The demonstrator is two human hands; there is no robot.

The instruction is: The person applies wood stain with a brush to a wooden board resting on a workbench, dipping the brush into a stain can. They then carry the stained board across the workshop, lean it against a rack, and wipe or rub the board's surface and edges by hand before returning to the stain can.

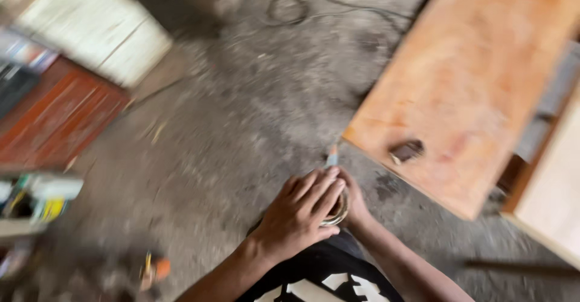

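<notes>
Low in the middle of the frame, the left hand (299, 214) lies with fingers curled over a small round tin (337, 212); the right hand (355, 202) cups it from behind, its grip mostly hidden. At right, a wooden board (477, 78) carries a small dark block (407, 151).

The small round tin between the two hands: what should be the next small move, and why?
Probably a firmer grip and a slow turn of the top. The left hand lies over the small round tin, the right hand cups it from behind, and a thin tool sticks up beside them. The picture is blurred, so whether the top is loose cannot be told.
</notes>
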